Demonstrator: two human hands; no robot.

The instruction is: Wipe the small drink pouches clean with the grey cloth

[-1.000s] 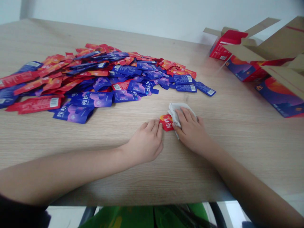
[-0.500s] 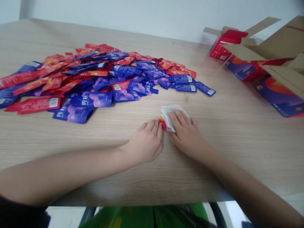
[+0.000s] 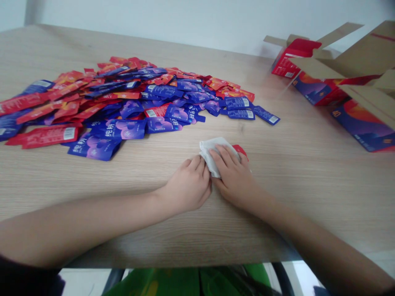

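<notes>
My right hand point(image 3: 233, 170) presses a folded white cloth point(image 3: 210, 150) onto the table, its fingers bent over the cloth's top. Beneath it lies a red pouch point(image 3: 241, 151), of which only one corner shows past my right fingertips. My left hand point(image 3: 191, 183) rests on the table close against the cloth's left edge. Its fingers are closed at the covered end of the pouch, and the cloth hides the grip itself.
A wide heap of red pouches point(image 3: 49, 135) and purple-blue pouches point(image 3: 95, 147) spreads across the table's left and middle. Several open cartons stand on the right, among them a red carton point(image 3: 288, 59) and a blue-and-orange carton point(image 3: 364, 125). A wall point(image 3: 173, 22) rises behind.
My right hand and the cloth have slid a little left toward my left hand. The pouch's red end by my left fingers is now covered, and a red corner shows on the right.
</notes>
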